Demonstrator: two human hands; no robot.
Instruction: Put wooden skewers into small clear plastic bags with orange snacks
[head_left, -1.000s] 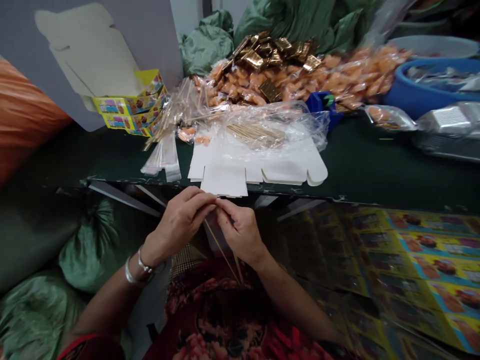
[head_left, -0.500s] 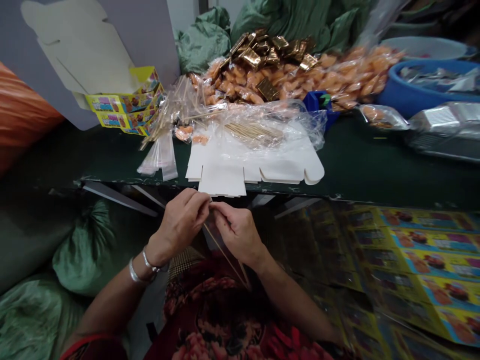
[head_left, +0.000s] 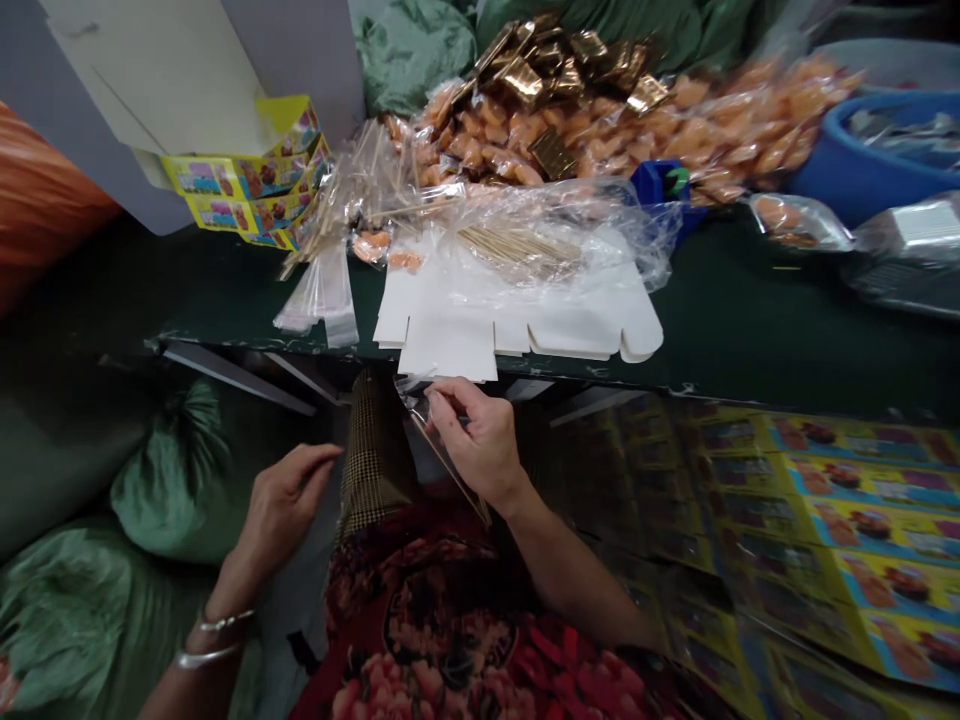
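Left hand (head_left: 281, 515) moved away to lower left, fingers loosely spread and empty, right hand (head_left: 476, 440) at lower centre pinching wooden skewer (head_left: 447, 470) and clear plastic sleeve (head_left: 411, 398), just below white card blank (head_left: 450, 350)

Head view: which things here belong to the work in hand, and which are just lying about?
In use: right hand pinching a clear bag with wooden sticks; left hand, open, empty.

Lying about: white card blank, yellow printed boxes, orange packets, gold packets, blue tub, green sacks.
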